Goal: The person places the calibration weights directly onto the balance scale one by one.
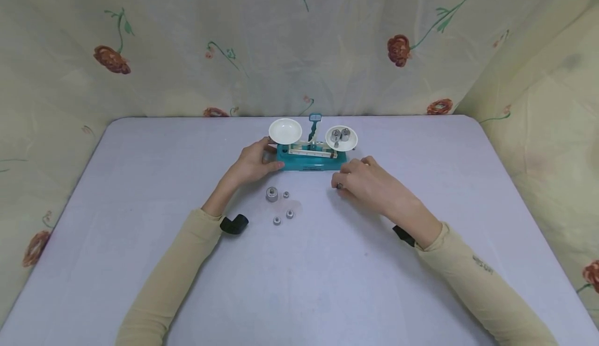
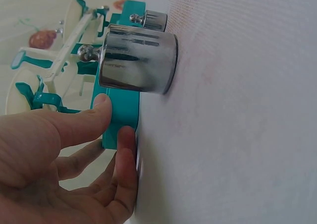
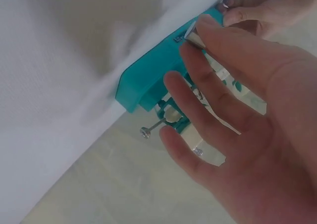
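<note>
A teal balance scale (image 1: 311, 163) stands near the table's back edge. My left hand (image 1: 255, 163) holds the left end of its base, thumb (image 2: 94, 116) along the front and the other fingers curled round the end. The scale's left pan (image 1: 285, 131) is bare. Its right pan (image 1: 353, 142) carries two metal weights (image 1: 345, 134) and a smaller one. Just in front of the base's right end, my right hand (image 1: 372, 183) pinches a small cylindrical metal weight (image 3: 194, 37) between thumb and forefinger, its other fingers spread.
Several knobbed metal weights stand on the tabletop (image 1: 304, 273) in front of the scale, the biggest weight (image 1: 272, 194) nearest my left hand. A smaller weight (image 1: 286, 194) is beside it, with two more closer to me. Flowered cloth (image 1: 262, 49) hangs behind the table.
</note>
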`<state>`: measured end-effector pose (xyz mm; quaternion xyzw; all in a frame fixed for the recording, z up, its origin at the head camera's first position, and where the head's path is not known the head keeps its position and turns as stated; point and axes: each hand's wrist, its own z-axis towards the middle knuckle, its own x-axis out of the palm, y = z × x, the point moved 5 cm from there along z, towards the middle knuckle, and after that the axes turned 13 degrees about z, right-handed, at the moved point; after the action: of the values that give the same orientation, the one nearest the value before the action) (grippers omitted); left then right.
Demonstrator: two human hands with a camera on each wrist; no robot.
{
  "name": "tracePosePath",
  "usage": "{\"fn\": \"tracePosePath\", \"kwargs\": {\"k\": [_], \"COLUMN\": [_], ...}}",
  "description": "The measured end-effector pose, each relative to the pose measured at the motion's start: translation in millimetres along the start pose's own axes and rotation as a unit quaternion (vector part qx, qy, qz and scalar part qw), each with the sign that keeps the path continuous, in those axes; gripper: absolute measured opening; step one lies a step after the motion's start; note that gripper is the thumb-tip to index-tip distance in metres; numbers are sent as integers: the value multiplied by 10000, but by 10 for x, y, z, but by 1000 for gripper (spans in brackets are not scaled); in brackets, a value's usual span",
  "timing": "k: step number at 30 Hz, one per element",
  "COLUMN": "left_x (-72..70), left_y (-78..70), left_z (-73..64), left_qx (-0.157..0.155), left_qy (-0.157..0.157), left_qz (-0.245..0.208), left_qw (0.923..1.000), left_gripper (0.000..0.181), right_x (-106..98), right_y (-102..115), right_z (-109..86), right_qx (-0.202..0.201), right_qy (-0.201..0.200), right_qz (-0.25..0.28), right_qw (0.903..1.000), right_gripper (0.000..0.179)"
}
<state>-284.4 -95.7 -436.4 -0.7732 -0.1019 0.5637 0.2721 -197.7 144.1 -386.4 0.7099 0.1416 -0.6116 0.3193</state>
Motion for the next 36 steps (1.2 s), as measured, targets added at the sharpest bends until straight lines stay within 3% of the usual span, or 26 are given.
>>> {"fn": "tracePosePath", "kwargs": {"k": [27,36], "left_x": [-16,0], "left_y": [-12,-3], "left_z": [-11,3], "left_qx": [8,-27], "left_qy": [-27,5], "left_qz": [-3,-13], "left_qw": [10000,10000], "left_gripper": [69,69], "right_x": [-193,-291], "right_y": [69,38], "right_z": [-21,-16], "right_qx": [-237,-63], "right_qy": [-592,-668], "right_qz": [-225,-165], "right_qw": [9977,9976], "right_gripper": [19,24]}}
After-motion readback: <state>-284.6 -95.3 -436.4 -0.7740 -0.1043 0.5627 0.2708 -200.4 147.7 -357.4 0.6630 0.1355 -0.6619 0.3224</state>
